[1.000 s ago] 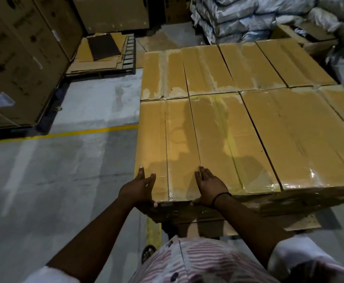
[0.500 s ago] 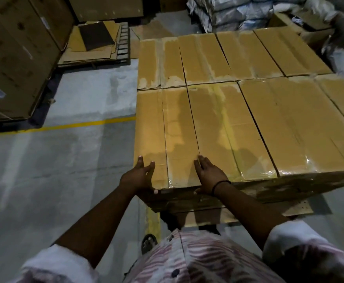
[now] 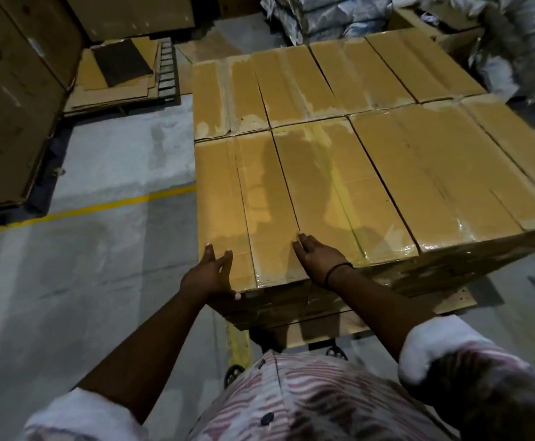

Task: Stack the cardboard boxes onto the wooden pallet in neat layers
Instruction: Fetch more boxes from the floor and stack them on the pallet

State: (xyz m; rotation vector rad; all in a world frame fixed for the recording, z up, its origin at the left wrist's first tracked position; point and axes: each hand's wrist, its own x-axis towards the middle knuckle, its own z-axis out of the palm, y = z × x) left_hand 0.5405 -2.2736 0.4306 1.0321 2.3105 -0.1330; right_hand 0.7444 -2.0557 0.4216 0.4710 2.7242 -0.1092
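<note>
Concrete floor (image 3: 101, 281) lies left; my left hand (image 3: 210, 275) and right hand (image 3: 320, 259) rest flat, released, on the near-left cardboard box (image 3: 260, 198), stacked over the wooden pallet (image 3: 320, 332). I reckon an uneven shove could skew it out of line.

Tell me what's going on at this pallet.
A person stands at the near corner of a wooden pallet loaded with taped cardboard boxes. The left hand rests on the outer corner of the nearest box, fingers on top, thumb on its front. The right hand lies flat on top, by the gap to the neighbouring box. The top layer looks flush; nothing is lifted.
</note>
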